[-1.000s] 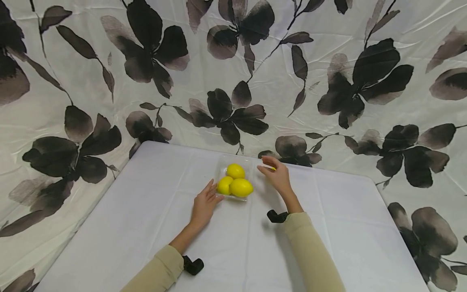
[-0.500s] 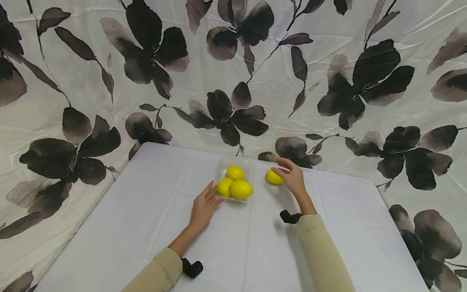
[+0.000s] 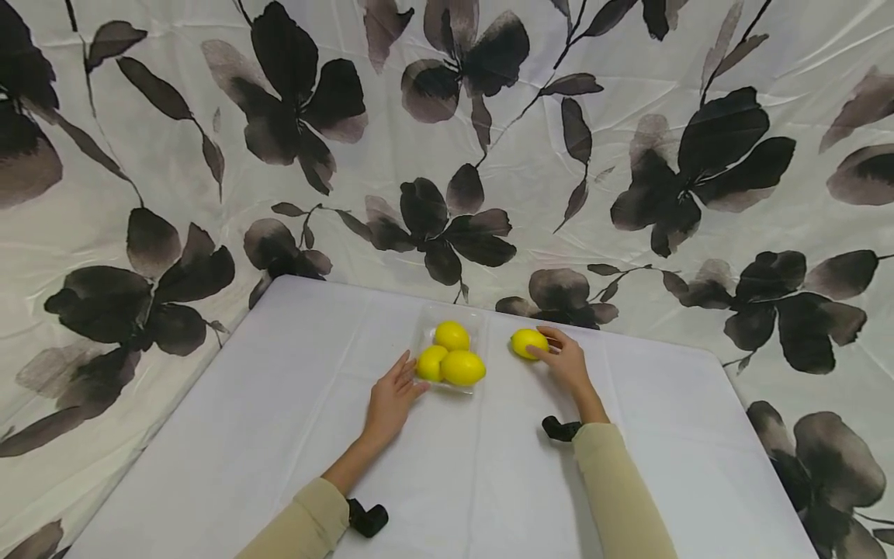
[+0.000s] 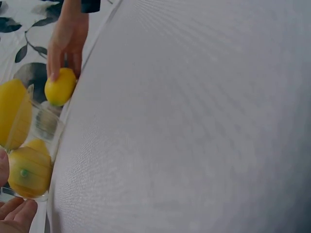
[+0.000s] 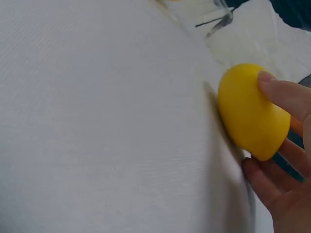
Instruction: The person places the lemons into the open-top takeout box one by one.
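Note:
Several yellow lemons are in view. Three lie in a clear plastic container [image 3: 478,326], one of them a lemon [image 3: 463,368] at the front right. My left hand [image 3: 391,400] is at the container's near left corner, fingers fairly straight along its side and thumb by the front edge. To the right of the container, my right hand [image 3: 567,365] holds a separate lemon [image 3: 528,343] at the tabletop. In the right wrist view, the thumb presses on the upper side of this lemon [image 5: 250,109], with the fingers curled behind and below it.
A white cloth covers the table [image 3: 314,341], whose far edge runs just behind the container and the lemon. Behind it hangs a floral curtain [image 3: 559,194]. Black wrist cameras [image 3: 368,518] are worn below both hands.
My right hand has moved right from beside the container, then lowered onto the lone lemon and taken hold of it. The left hand has stayed at the container.

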The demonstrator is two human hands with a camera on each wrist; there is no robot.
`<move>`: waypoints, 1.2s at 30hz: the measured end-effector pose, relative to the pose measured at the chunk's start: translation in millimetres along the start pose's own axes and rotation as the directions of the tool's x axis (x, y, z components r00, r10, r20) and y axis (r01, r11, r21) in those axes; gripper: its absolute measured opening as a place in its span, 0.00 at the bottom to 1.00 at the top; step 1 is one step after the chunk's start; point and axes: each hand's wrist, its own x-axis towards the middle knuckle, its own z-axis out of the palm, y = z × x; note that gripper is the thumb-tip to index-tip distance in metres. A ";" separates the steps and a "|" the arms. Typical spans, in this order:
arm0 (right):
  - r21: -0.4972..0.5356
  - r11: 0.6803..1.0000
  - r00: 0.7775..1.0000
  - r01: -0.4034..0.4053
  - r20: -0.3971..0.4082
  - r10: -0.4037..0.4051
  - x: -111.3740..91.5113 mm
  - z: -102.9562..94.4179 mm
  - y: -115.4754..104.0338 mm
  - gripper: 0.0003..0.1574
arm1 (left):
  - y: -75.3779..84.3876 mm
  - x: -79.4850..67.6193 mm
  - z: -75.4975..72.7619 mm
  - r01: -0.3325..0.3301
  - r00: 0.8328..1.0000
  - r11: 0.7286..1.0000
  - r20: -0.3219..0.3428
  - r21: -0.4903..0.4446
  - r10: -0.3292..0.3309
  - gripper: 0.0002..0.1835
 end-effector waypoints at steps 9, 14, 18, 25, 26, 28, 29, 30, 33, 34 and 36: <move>0.033 0.999 0.999 0.010 -0.043 -0.009 -5.8 12.2 -5.7 0.35 | 2.2 -0.6 0.4 -0.017 1.000 1.000 -0.001 0.005 0.017 0.41; 0.059 0.997 0.997 0.045 -0.061 -0.041 -4.2 19.7 -18.6 0.35 | 4.8 -0.9 0.5 -0.014 1.000 1.000 -0.001 0.026 0.014 0.41; 0.088 0.993 0.996 0.074 -0.059 -0.069 -0.8 26.1 -32.0 0.35 | 3.1 -0.2 0.7 -0.017 1.000 0.999 -0.006 0.036 0.017 0.42; 0.080 0.985 0.988 0.153 -0.021 -0.152 1.1 46.0 -64.1 0.32 | 6.1 0.7 -1.0 -0.015 1.000 0.999 -0.013 0.028 0.015 0.41; 0.078 0.983 0.987 0.164 -0.010 -0.163 1.3 49.7 -68.2 0.32 | 6.7 1.0 -1.2 -0.016 1.000 0.999 -0.013 0.030 0.016 0.41; 0.076 0.982 0.985 0.173 0.009 -0.174 1.6 57.1 -74.1 0.31 | 7.6 1.3 -1.4 -0.017 1.000 1.000 -0.012 0.026 0.018 0.41; 0.074 0.981 0.983 0.178 0.021 -0.180 1.7 60.5 -76.1 0.31 | 7.8 1.3 -1.3 -0.015 1.000 1.000 -0.011 0.025 0.015 0.41; 0.072 0.981 0.982 0.182 0.030 -0.184 1.6 63.8 -77.7 0.32 | 7.7 1.3 -1.2 -0.013 1.000 1.000 -0.008 0.024 0.013 0.41; 0.075 0.979 0.980 0.190 0.050 -0.194 1.0 72.4 -81.4 0.31 | 7.2 0.7 -0.5 -0.005 1.000 1.000 0.001 0.017 0.005 0.41; 0.071 0.978 0.979 0.194 0.055 -0.198 0.5 74.9 -82.7 0.31 | 7.3 0.2 -0.3 -0.004 1.000 1.000 0.002 0.019 0.004 0.41; 0.066 0.977 0.977 0.201 0.061 -0.205 -0.7 79.3 -85.4 0.31 | 6.3 0.0 0.1 -0.005 1.000 1.000 0.005 0.021 0.005 0.41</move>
